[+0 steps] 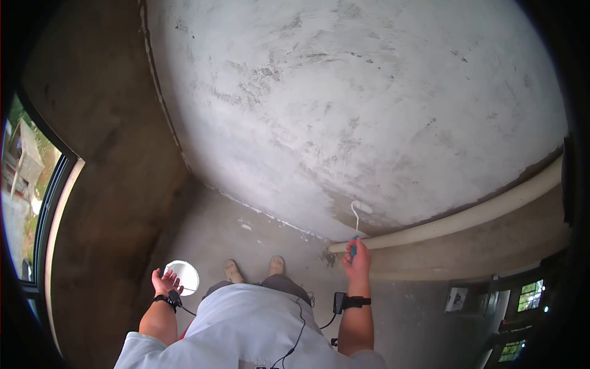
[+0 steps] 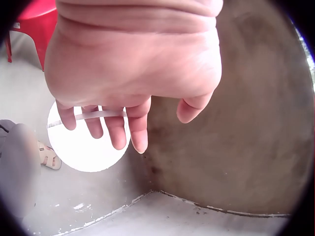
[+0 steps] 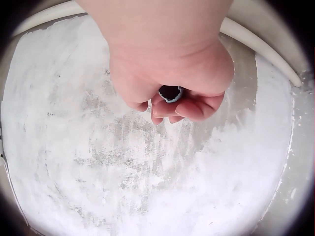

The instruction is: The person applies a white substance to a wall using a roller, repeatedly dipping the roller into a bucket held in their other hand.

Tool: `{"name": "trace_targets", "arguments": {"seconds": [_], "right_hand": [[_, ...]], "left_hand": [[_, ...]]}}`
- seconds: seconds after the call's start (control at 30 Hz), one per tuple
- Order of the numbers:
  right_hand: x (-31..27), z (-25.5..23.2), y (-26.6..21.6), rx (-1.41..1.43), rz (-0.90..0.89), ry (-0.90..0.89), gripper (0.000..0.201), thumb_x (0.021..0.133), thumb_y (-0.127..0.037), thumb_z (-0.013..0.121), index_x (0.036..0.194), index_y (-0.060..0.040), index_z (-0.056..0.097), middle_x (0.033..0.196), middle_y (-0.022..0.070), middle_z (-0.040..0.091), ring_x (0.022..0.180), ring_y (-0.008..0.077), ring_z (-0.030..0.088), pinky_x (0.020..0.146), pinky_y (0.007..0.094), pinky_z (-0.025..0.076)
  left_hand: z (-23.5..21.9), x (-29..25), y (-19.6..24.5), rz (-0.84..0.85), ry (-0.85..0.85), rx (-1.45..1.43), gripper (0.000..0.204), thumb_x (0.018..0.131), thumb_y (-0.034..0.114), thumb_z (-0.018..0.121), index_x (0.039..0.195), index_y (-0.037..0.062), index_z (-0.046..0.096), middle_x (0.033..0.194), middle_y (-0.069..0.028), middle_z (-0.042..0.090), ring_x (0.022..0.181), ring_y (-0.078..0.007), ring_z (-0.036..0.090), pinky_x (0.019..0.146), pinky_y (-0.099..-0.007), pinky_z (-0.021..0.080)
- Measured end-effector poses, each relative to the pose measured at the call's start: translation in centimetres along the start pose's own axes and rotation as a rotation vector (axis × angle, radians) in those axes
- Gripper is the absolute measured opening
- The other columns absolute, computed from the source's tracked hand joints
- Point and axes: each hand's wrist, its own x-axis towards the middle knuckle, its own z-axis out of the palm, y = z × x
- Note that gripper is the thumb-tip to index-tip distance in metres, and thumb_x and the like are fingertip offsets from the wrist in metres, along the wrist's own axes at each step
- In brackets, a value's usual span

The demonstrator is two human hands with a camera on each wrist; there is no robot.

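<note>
My right hand (image 1: 359,261) grips the blue handle of a small paint roller (image 1: 355,215), fingers curled round it. Its white sleeve lies against the lower part of the wall (image 1: 393,123), beside a bare brown-grey patch. In the right wrist view the handle's round end (image 3: 171,93) shows in the fist of the right hand (image 3: 172,73); the roller head is hidden there. My left hand (image 1: 165,283) hangs with loose fingers and holds nothing. Below it on the floor stands a white bucket (image 1: 189,277), whose pale handle (image 2: 101,114) crosses it behind the fingers.
A thick pale pipe (image 1: 467,215) runs along the wall's lower right edge. At the left, a brown wall (image 1: 110,184) holds a window (image 1: 31,190). A red stool (image 2: 37,22) stands behind, seen in the left wrist view. White splashes (image 1: 246,226) mark the grey floor.
</note>
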Motion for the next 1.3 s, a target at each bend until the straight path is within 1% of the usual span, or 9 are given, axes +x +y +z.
{"name": "trace_targets", "arguments": {"seconds": [0.13,0.23,0.3,0.5,0.77,1.0,1.13,1.23,1.3], "right_hand": [[-1.0,0.7,1.0,-0.021,0.023,0.048,0.029,0.098,-0.035,0.058,0.097,-0.0058,0.060,0.077,0.0037,0.055,0.047,0.0104,0.043,0.041,0.0279,0.035],[-1.0,0.9,1.3,-0.023,0.034,0.064,0.028,0.097,-0.034,0.058,0.096,-0.0060,0.060,0.077,0.0038,0.055,0.048,0.0103,0.043,0.041,0.0280,0.035],[-0.7,1.4,1.3,-0.010,0.041,0.059,0.027,0.097,-0.033,0.058,0.095,-0.0061,0.060,0.077,0.0037,0.056,0.048,0.0102,0.043,0.041,0.0281,0.035],[1.2,3.1,0.8,0.054,-0.012,0.162,0.023,0.096,-0.030,0.058,0.092,-0.0074,0.058,0.075,0.0032,0.054,0.048,0.0104,0.043,0.041,0.0279,0.034],[4.6,1.6,0.3,0.061,0.049,0.133,0.023,0.095,-0.028,0.059,0.095,-0.0057,0.057,0.074,0.0049,0.055,0.046,0.0107,0.043,0.038,0.0270,0.032],[8.2,-2.1,0.0,0.061,0.146,0.080,0.022,0.094,-0.028,0.060,0.097,-0.0063,0.057,0.074,0.0061,0.057,0.045,0.0103,0.041,0.039,0.0267,0.032],[11.1,-4.2,0.0,0.071,0.252,0.055,0.020,0.093,-0.027,0.060,0.099,-0.0079,0.059,0.075,0.0063,0.059,0.047,0.0097,0.040,0.041,0.0262,0.033],[13.0,-5.3,-0.5,0.071,0.320,0.018,0.017,0.092,-0.025,0.061,0.098,-0.0096,0.059,0.077,0.0059,0.059,0.049,0.0088,0.041,0.043,0.0254,0.033],[14.4,-6.0,-0.4,0.068,0.362,-0.007,0.016,0.090,-0.025,0.063,0.098,-0.0108,0.059,0.078,0.0056,0.059,0.050,0.0082,0.042,0.044,0.0248,0.033]], "left_hand": [[-3.3,4.4,-0.1,-0.051,0.053,0.009,0.045,0.082,0.059,0.049,0.086,0.0164,0.060,0.089,-0.0022,0.055,0.090,-0.0211,0.049,0.090,-0.0463,0.036],[-3.6,4.2,-0.5,-0.013,0.152,-0.028,0.042,0.082,0.056,0.053,0.093,0.0156,0.058,0.086,-0.0024,0.055,0.082,-0.0194,0.050,0.083,-0.0446,0.039],[-3.0,2.7,-0.5,0.061,0.382,-0.034,0.042,0.083,0.053,0.055,0.102,0.0145,0.056,0.083,-0.0024,0.055,0.074,-0.0177,0.051,0.076,-0.0411,0.043],[-6.6,2.8,-0.2,-0.137,0.363,-0.122,0.043,0.084,0.049,0.053,0.109,0.0144,0.052,0.087,-0.0017,0.057,0.071,-0.0157,0.053,0.074,-0.0337,0.045],[-3.4,-1.1,-2.7,-0.025,0.431,-0.183,0.029,0.082,0.040,0.055,0.093,0.0139,0.049,0.078,0.0037,0.056,0.065,-0.0136,0.048,0.070,-0.0326,0.043],[-2.8,-0.5,-4.1,0.010,0.340,-0.159,0.022,0.075,0.033,0.056,0.085,0.0140,0.051,0.081,0.0034,0.054,0.073,-0.0136,0.057,0.052,-0.0213,0.041],[1.1,-3.3,-5.7,0.060,0.354,-0.212,0.020,0.074,0.033,0.056,0.081,0.0146,0.051,0.083,0.0032,0.055,0.073,-0.0142,0.057,0.052,-0.0218,0.041],[3.4,-4.9,-6.8,0.116,0.375,-0.232,0.019,0.072,0.031,0.055,0.080,0.0147,0.050,0.080,0.0018,0.056,0.069,-0.0144,0.057,0.050,-0.0213,0.040],[3.8,-5.3,-7.1,0.178,0.307,-0.221,0.019,0.070,0.024,0.053,0.082,0.0128,0.045,0.078,-0.0041,0.055,0.055,-0.0118,0.047,0.047,-0.0216,0.038]]}}
